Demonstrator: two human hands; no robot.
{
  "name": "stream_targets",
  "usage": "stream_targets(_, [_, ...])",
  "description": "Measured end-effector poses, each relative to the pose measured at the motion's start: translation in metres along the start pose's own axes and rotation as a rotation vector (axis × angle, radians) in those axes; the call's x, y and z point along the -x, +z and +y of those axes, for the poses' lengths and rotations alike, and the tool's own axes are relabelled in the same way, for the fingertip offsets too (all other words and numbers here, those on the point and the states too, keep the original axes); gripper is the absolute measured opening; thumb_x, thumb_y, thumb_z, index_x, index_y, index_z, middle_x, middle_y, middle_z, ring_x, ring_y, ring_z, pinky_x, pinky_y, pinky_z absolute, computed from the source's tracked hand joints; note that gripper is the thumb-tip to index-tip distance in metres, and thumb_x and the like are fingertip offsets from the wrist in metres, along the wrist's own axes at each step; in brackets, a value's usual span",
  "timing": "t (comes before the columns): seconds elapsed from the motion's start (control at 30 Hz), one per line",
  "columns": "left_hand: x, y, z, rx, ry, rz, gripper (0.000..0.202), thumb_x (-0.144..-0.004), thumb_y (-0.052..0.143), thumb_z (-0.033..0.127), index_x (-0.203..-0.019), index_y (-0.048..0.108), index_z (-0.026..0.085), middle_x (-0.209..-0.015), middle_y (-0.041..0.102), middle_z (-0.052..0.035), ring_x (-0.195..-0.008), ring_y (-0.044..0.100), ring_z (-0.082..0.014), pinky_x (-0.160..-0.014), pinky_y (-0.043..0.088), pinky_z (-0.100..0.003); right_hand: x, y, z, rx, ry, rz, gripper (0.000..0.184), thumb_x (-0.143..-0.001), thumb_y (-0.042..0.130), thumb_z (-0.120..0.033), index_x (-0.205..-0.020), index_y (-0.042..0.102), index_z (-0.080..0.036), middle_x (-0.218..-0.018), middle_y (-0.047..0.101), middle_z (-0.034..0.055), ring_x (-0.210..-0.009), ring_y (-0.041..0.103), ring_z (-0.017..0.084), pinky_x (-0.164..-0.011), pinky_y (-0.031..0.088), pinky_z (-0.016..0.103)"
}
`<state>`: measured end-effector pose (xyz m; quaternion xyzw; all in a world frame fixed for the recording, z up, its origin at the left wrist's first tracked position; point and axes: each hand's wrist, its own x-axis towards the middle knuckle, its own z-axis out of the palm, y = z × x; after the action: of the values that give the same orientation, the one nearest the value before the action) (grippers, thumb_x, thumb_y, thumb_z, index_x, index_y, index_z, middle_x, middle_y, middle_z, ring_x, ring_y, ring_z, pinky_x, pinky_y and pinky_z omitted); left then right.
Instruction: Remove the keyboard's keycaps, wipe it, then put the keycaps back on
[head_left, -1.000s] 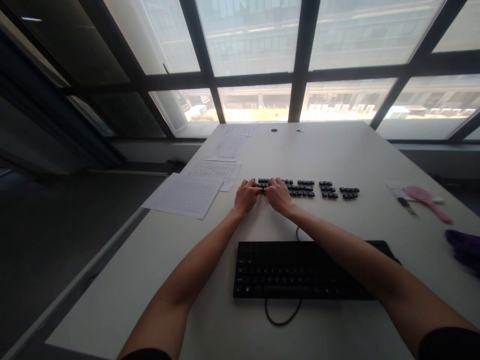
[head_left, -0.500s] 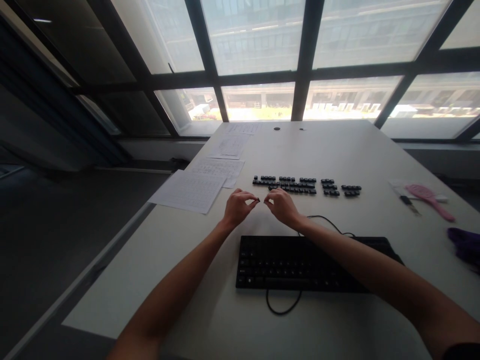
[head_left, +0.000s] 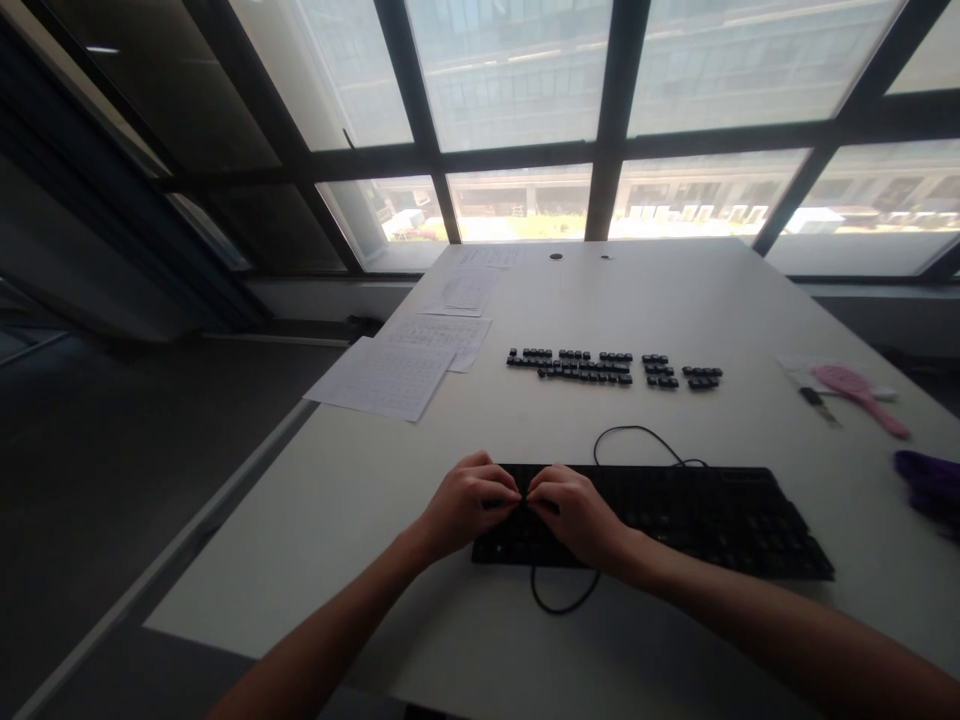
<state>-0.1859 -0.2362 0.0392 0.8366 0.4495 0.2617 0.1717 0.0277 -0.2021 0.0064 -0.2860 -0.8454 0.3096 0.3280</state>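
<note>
A black keyboard (head_left: 697,510) lies on the white worktop (head_left: 675,300), with both hands over its left part. The left hand's (head_left: 472,505) fingers are pinched together at the tips; whether a key is between them is too dark to tell. The right hand (head_left: 576,510) is just beside it over the keyboard, fingers curled toward the left hand's, and I cannot tell whether their tips meet. Beyond the keyboard, well apart from it, loose black keys (head_left: 600,379) stand in rows and small groups. A cable (head_left: 566,608) loops out at the keyboard's near edge, and more cord curves past its far edge. Beyond the keyboard to its left lie printed papers (head_left: 382,378); beyond it to the right, a pink brush (head_left: 844,382). To the keyboard's right is a purple cloth (head_left: 926,487).
</note>
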Motion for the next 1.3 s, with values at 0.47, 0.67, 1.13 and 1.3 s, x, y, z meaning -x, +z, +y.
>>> stream_targets(0.47, [0.012,0.006,0.007,-0.171,0.053,-0.046,0.015,-0.093,0.060,0.023,-0.090,0.074,0.023,-0.106,0.071,-0.0032,-0.096,0.055,-0.0218,-0.087,0.048,-0.039,0.005,-0.005,-0.013,0.166,-0.113,-0.084,0.016,-0.091,0.057,-0.013,-0.079,0.067,-0.017,-0.096,0.064,0.0091,-0.094,0.059,0.021,-0.083,0.054,0.033])
stream_targets(0.67, [0.007,0.004,0.007,-0.048,-0.016,-0.026,0.016,-0.093,0.061,0.024,-0.082,0.073,0.022,-0.100,0.071,-0.0040,-0.094,0.058,-0.0202,-0.086,0.050,-0.035,0.005,-0.010,-0.018,0.171,-0.077,-0.109,0.013,-0.091,0.061,-0.015,-0.080,0.068,-0.018,-0.096,0.066,0.0076,-0.095,0.059,0.021,-0.085,0.052,0.032])
stream_targets(1.13, [-0.167,0.030,-0.101,-0.206,-0.350,0.324,0.019,-0.085,0.073,0.027,-0.103,0.078,0.023,-0.104,0.074,-0.0062,-0.103,0.059,-0.0267,-0.089,0.049,-0.038,-0.144,-0.073,0.106,0.690,0.186,0.089,0.014,-0.091,0.065,-0.020,-0.096,0.077,-0.015,-0.103,0.067,0.0120,-0.102,0.051,0.027,-0.087,0.040,0.036])
stream_targets(1.3, [-0.177,0.042,-0.106,-0.200,-0.324,0.309,0.017,-0.084,0.074,0.026,-0.100,0.079,0.024,-0.102,0.071,-0.0068,-0.105,0.056,-0.0268,-0.088,0.049,-0.038,-0.148,-0.063,0.117,0.706,0.174,0.036,0.018,-0.093,0.062,-0.021,-0.089,0.078,-0.015,-0.104,0.065,0.0137,-0.105,0.047,0.028,-0.087,0.035,0.038])
